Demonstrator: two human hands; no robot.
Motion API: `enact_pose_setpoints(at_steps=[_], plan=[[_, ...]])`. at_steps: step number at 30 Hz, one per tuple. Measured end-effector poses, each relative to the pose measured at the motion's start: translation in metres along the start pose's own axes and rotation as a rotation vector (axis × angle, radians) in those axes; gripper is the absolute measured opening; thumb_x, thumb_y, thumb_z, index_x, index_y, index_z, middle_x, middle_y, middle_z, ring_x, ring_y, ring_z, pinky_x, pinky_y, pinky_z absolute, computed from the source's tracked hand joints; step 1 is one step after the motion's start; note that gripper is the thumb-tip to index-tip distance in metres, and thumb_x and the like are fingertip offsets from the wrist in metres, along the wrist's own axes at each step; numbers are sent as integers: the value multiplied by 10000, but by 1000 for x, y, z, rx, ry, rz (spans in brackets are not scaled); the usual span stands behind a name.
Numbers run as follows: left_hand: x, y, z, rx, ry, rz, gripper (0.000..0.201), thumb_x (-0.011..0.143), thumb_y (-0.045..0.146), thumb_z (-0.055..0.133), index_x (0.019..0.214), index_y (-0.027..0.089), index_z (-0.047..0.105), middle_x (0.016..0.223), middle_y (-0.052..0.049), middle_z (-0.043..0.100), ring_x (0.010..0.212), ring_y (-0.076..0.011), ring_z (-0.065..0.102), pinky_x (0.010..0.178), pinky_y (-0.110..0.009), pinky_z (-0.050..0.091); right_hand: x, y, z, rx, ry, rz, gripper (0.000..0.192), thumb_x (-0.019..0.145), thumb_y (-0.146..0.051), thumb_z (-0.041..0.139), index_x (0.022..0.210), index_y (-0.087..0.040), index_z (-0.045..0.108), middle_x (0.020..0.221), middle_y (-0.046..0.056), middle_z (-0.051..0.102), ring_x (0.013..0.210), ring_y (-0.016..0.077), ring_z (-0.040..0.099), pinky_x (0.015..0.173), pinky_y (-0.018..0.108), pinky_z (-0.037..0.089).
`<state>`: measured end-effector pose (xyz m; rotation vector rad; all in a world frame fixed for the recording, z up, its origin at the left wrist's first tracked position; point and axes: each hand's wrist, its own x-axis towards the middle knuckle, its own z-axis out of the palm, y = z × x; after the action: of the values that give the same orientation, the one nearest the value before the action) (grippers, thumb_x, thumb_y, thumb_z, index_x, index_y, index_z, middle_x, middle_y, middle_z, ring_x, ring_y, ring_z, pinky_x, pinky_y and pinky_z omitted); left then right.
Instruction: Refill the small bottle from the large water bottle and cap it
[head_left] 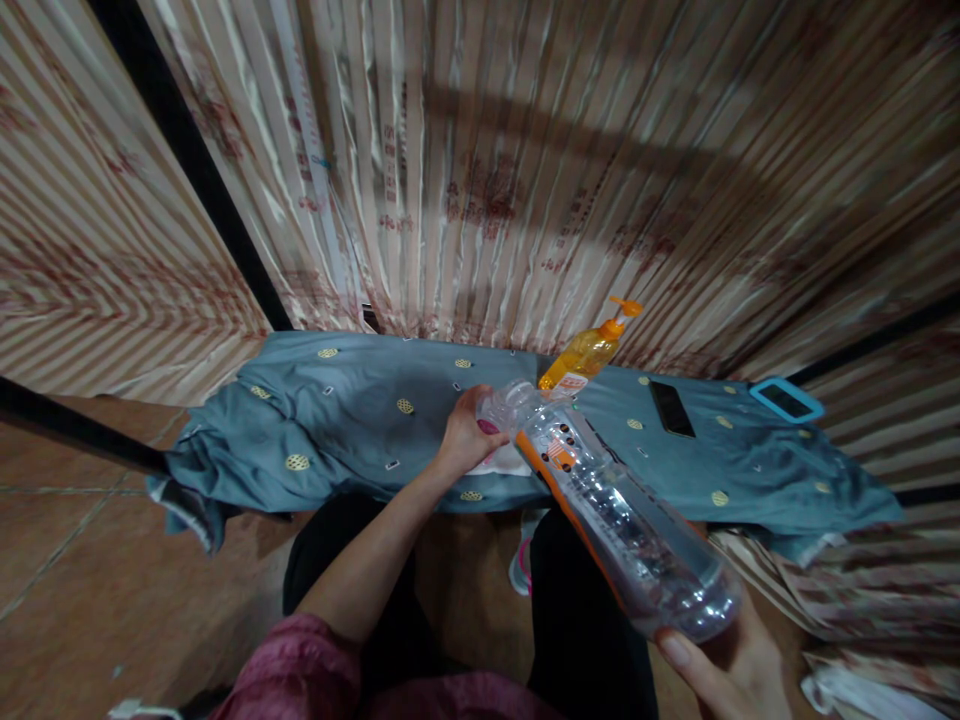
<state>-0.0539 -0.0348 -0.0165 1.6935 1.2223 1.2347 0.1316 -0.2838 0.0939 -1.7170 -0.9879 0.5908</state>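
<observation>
Your right hand (731, 665) grips the base of a clear bottle (615, 505) while your left hand (469, 435) pinches its cap (491, 408) above the blue cloth (360, 420).

Far wall: pleated satin curtain (525, 150), cream and tan stripes with faded red print, glossy highlights along the folds. A broad shadow band crosses it, upper right. Dark vertical post (191, 160) splits the curtain at left; a dark rail (75, 425) runs low on the left side. Floor (82, 570): reddish-brown tiles, grout lines visible, near left. Bench (360, 410) against the curtain, draped in a blue-grey cloth with small gold round motifs; the cloth hangs in folds off the left end. Lighting dim, warm.
</observation>
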Motion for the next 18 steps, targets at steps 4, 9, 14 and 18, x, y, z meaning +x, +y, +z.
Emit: enact_pose_setpoints(at_steps=[4, 9, 14, 18], plan=[[-1, 1, 0, -3, -1, 2, 708, 616, 242, 933, 1243, 184, 610, 1275, -129, 710, 1225, -335, 686, 1128, -516, 528, 1, 8, -3, -50, 25, -12, 775, 785, -708, 761, 1342, -199, 584, 1205, 103, 784, 1099, 294, 764, 942, 320, 589], [0, -1, 1, 6, 19, 24, 722, 592, 222, 944, 1234, 198, 615, 1273, -111, 703, 1236, -335, 680, 1131, -509, 529, 0, 17, -4, -58, 37, -10, 758, 785, -693, 769, 1339, -211, 580, 1153, 93, 783, 1054, 293, 759, 912, 329, 586], [1, 1, 0, 60, 43, 67, 739, 569, 219, 966, 1216, 209, 609, 1279, -113, 686, 1262, -349, 653, 1139, -519, 520, 2, 18, -5, -7, 35, -10, 765, 767, -699, 790, 1338, -226, 602, 1207, 55, 765, 1112, 229, 730, 976, 228, 524], [1, 3, -2, 90, 51, 87, 725, 581, 243, 976, 1204, 210, 607, 1280, -110, 652, 1259, -341, 636, 1141, -520, 517, 12, 26, -13, 13, -84, -82, 842, 729, -614, 859, 1417, -234, 560, 1323, 86, 748, 1160, 285, 748, 949, 297, 595]])
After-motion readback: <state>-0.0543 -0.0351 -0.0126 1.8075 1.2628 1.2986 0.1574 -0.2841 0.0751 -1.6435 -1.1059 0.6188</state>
